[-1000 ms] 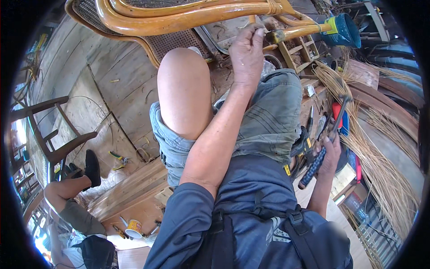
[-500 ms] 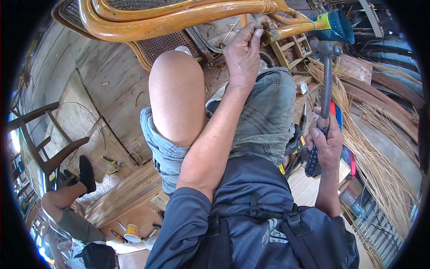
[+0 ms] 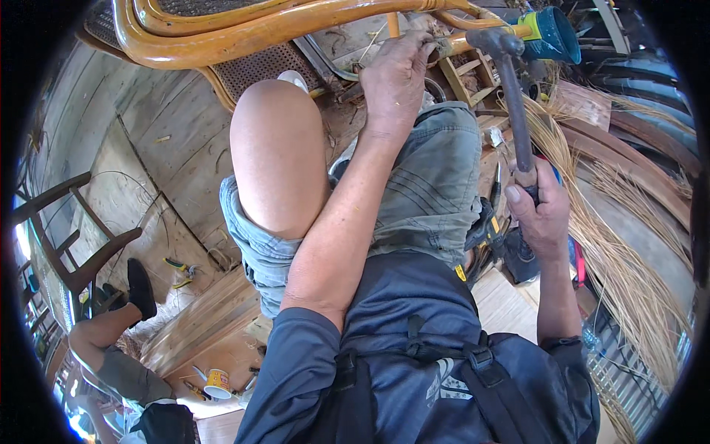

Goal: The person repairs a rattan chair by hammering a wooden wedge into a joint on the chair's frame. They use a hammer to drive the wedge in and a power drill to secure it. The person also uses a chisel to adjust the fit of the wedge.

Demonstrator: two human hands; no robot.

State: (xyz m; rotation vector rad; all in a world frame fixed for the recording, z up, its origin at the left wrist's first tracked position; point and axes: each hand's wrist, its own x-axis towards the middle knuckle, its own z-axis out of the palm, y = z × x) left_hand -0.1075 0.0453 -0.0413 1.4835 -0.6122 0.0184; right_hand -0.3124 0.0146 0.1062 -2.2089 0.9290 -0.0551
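My right hand point(image 3: 542, 212) grips the dark handle of a hammer point(image 3: 510, 96); its head is raised beside the rattan chair frame point(image 3: 244, 33) at the top of the view. My left hand point(image 3: 396, 78) reaches up and pinches something small against a joint of that frame; what it pinches is too small to tell. My bare knee and grey shorts fill the middle of the view below the frame.
A woven cane panel point(image 3: 255, 66) lies under the frame. Bundles of rattan strips point(image 3: 621, 251) spread at the right. A blue cup point(image 3: 551, 33) sits at top right. Another person's leg point(image 3: 111, 333) and a wooden chair point(image 3: 70, 244) are at the left, a yellow cup point(image 3: 218, 382) below.
My right hand has lifted the hammer from low beside my leg up to the chair frame. My left hand stays on the joint. The view has shifted slightly.
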